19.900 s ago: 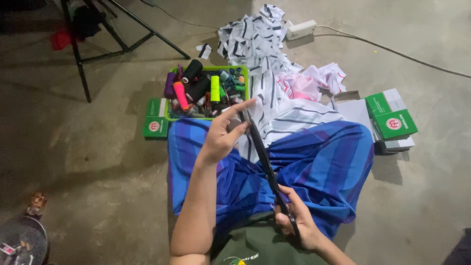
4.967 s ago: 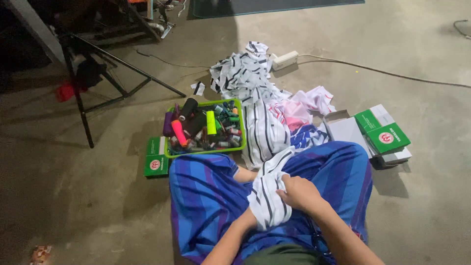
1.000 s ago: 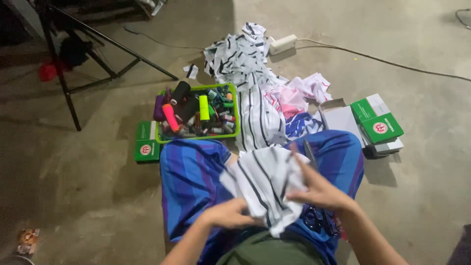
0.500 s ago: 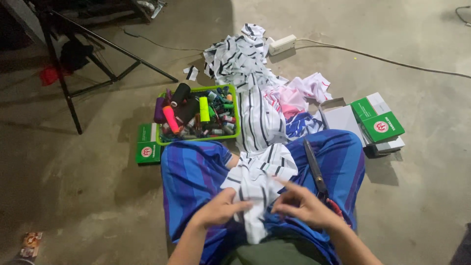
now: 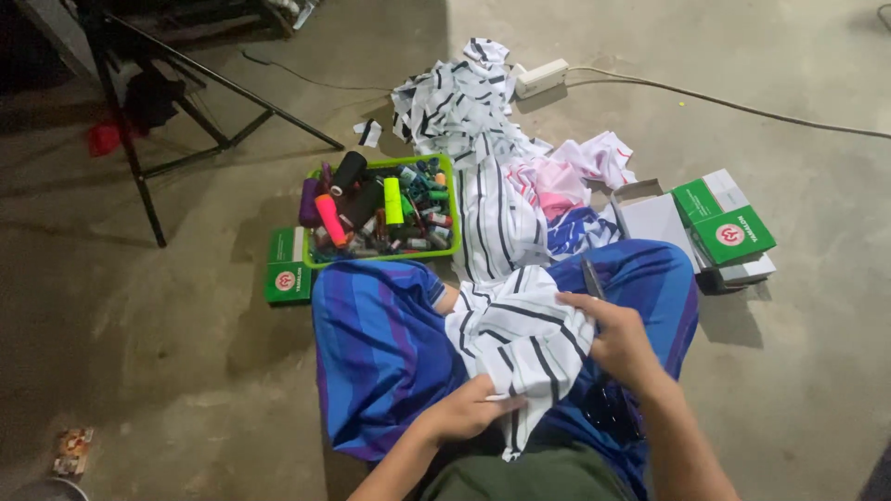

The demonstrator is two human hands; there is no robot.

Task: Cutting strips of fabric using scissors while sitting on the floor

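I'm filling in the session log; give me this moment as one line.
left hand: grips striped cloth | right hand: grips cloth's upper edge | cloth: on lap | thread tray: ahead

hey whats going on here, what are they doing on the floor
A person sits on a concrete floor with blue striped cloth over the lap, working a white piece of black-striped fabric with both hands. The left hand grips its lower edge; the right hand holds its upper right side. A green tray of thread spools and more striped fabric scraps lie ahead.
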